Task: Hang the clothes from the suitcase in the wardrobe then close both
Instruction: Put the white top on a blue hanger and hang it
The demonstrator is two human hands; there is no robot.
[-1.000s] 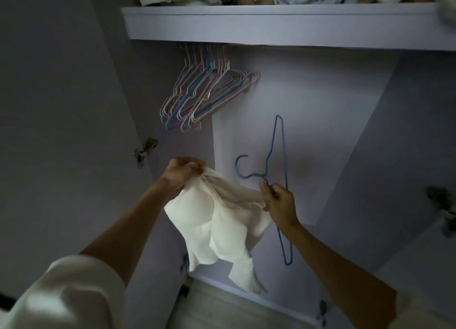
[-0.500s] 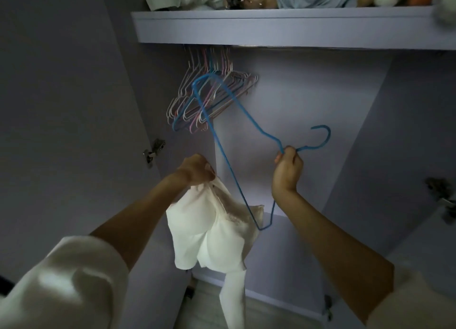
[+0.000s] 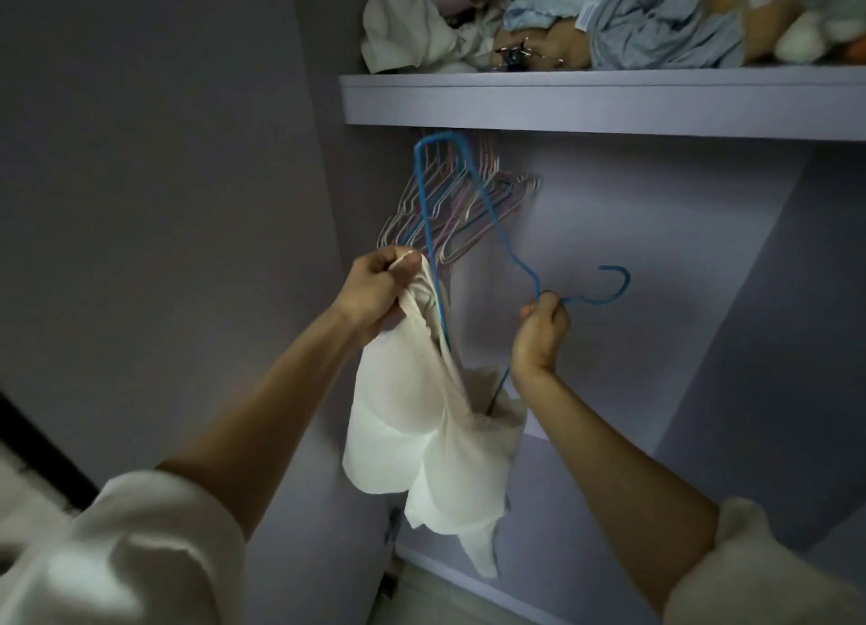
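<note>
Below the shelf [image 3: 562, 104], our left hand [image 3: 375, 292] bunches the white garment [image 3: 421, 437] by its top edge, fingers clamped on the cloth. Our right hand [image 3: 541, 329] grips the blue hanger [image 3: 496, 235] near its hook, one end apparently inside the garment, beside the hung hangers [image 3: 468, 207].

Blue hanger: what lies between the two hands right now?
In the head view, between the left hand and the right hand runs the blue hanger, its lower end tucked into the white garment; bare wardrobe wall behind.
</note>
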